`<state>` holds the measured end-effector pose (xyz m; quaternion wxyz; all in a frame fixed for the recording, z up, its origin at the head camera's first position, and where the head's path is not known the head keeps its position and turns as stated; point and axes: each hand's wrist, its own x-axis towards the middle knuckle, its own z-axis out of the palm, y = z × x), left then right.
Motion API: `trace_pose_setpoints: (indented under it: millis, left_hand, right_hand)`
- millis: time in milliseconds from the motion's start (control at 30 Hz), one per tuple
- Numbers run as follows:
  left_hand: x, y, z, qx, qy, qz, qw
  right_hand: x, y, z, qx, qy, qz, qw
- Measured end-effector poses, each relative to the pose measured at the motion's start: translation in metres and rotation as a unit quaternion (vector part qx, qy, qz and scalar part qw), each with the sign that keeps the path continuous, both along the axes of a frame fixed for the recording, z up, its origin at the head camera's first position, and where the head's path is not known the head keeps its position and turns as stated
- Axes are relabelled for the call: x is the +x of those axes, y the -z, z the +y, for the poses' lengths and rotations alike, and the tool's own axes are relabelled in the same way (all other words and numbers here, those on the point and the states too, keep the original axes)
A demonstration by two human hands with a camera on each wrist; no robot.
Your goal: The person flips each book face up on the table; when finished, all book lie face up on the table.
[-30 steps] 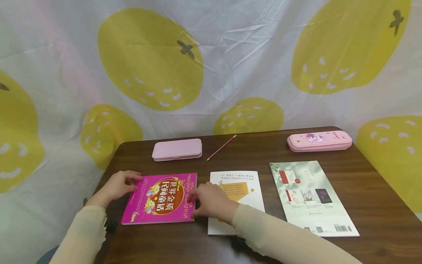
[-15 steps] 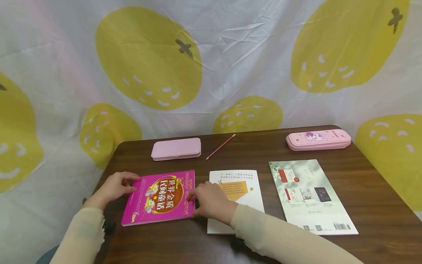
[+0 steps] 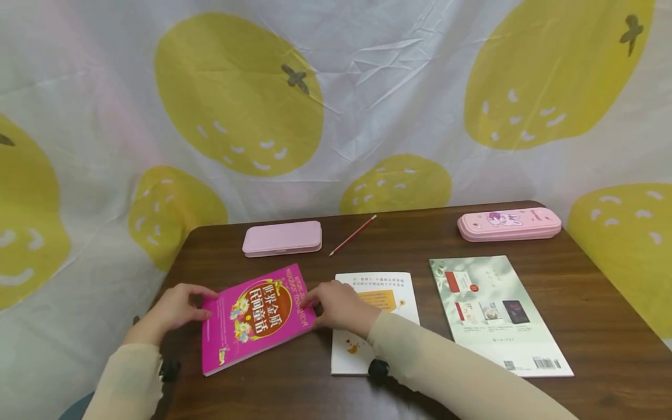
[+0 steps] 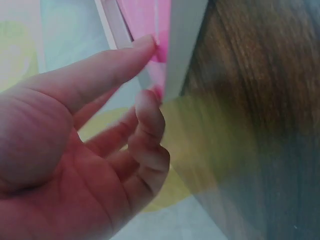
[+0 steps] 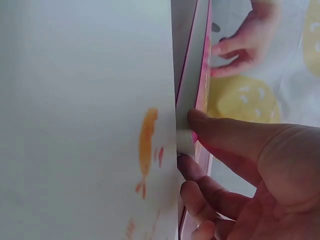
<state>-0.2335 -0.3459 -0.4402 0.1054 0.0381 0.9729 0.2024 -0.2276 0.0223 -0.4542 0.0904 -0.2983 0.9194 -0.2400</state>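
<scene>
A pink paperback book (image 3: 257,318) with Chinese lettering lies tilted on the table, its right side farther away than its left. My left hand (image 3: 175,309) is at the book's left edge. In the left wrist view, thumb and fingertips meet the pink cover (image 4: 161,50) near a corner. My right hand (image 3: 341,306) pinches the right edge; the right wrist view shows the thumb against the page block (image 5: 185,142) and fingers curled on the other side. Under my right wrist lies a white book (image 3: 375,283) with an orange shape, partly covered by hand and sleeve.
A pale green booklet (image 3: 499,315) lies at the right of the brown table (image 3: 409,239). Behind are a plain pink case (image 3: 282,237), a red pencil (image 3: 353,235) and a pink pencil case with a rabbit (image 3: 509,224). A fruit-print curtain (image 3: 336,105) hangs behind the table.
Between both hands the pink book has turned counterclockwise. Its right edge swung away with my right hand; its left edge came nearer with my left. Everything else stayed put.
</scene>
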Motion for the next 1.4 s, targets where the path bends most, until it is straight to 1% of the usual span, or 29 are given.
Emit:
trace_pose_setpoints:
  millis: [100,200,267,367,500,667,833,900,1000,1067,1167,1300,1400]
  left_hand:
    - [0.009,-0.002,-0.001,-0.010,0.002,0.014,0.9999]
    - [0.017,-0.005,-0.003,-0.017,-0.003,0.019,0.9997]
    - [0.021,-0.007,-0.004,-0.020,-0.011,0.014,0.9996]
    - [0.025,-0.007,-0.007,-0.019,-0.023,0.007,0.9995]
    - [0.032,-0.005,-0.010,-0.015,-0.026,0.011,0.9995]
    - [0.041,-0.006,-0.011,-0.018,-0.003,0.014,0.9997]
    - [0.049,-0.007,-0.011,-0.013,0.034,0.026,0.9990]
    - [0.051,-0.007,-0.012,-0.003,0.047,0.025,0.9986]
    - [0.055,-0.006,-0.014,0.020,0.070,0.010,0.9973]
    - [0.056,-0.006,-0.014,0.040,0.074,-0.011,0.9964]
    - [0.059,-0.005,-0.014,0.075,0.093,-0.040,0.9920]
    - [0.061,-0.003,-0.010,0.106,0.104,-0.074,0.9861]
    - [0.063,-0.001,-0.008,0.125,0.108,-0.096,0.9816]
  right_hand:
    - [-0.003,-0.001,-0.001,-0.008,0.007,-0.006,0.9999]
    - [-0.007,-0.001,-0.003,-0.017,0.013,-0.017,0.9996]
    - [-0.010,-0.001,-0.005,-0.019,0.018,-0.021,0.9994]
    - [-0.015,-0.003,-0.006,-0.018,0.023,-0.015,0.9995]
    - [-0.020,-0.003,-0.008,-0.023,0.028,-0.010,0.9993]
    - [-0.027,0.000,-0.008,-0.025,0.042,0.003,0.9988]
    - [-0.035,0.002,-0.011,-0.034,0.053,0.017,0.9979]
    - [-0.038,0.002,-0.012,-0.034,0.056,0.019,0.9977]
    - [-0.041,0.001,-0.014,-0.032,0.066,0.019,0.9971]
    - [-0.044,0.001,-0.016,-0.030,0.074,0.019,0.9966]
    - [-0.049,0.002,-0.020,-0.029,0.086,0.026,0.9955]
    - [-0.056,0.003,-0.024,-0.031,0.094,0.033,0.9945]
    - [-0.059,0.004,-0.026,-0.046,0.087,0.024,0.9948]
